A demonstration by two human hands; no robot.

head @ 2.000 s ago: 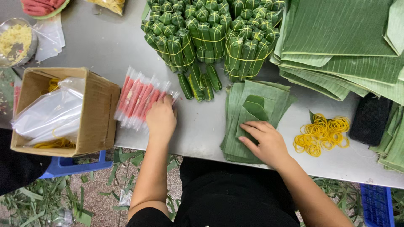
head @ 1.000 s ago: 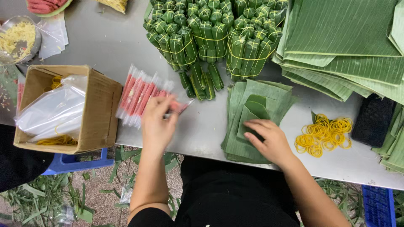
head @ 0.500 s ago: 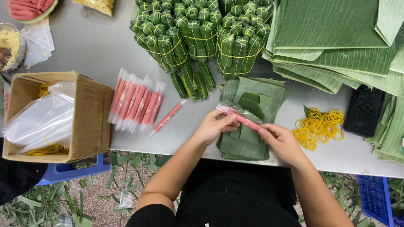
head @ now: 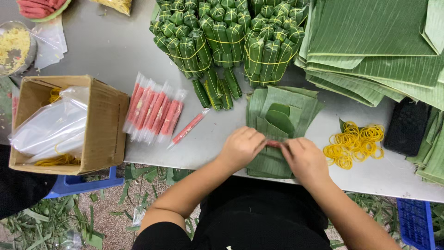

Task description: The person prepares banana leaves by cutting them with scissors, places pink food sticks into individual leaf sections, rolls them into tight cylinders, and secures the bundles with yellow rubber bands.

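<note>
A: What do the hands hold?
B: The left hand [head: 242, 147] and right hand [head: 304, 157] together pinch a pink wrapped stick [head: 274, 144], fingers closed on its ends, above the small stack of cut leaves [head: 277, 115].
A: And nearby?
B: More pink sticks [head: 153, 109] lie left; yellow rubber bands [head: 354, 143] lie right on the table [head: 101, 51].

Both hands [head: 273, 150] pinch a pink sausage stick [head: 274, 143] over cut leaves [head: 277, 115].

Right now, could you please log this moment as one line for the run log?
left hand: holds red stick | right hand: holds same stick | under hands: folded leaf stack | nearby: rubber bands, loose red stick
</note>
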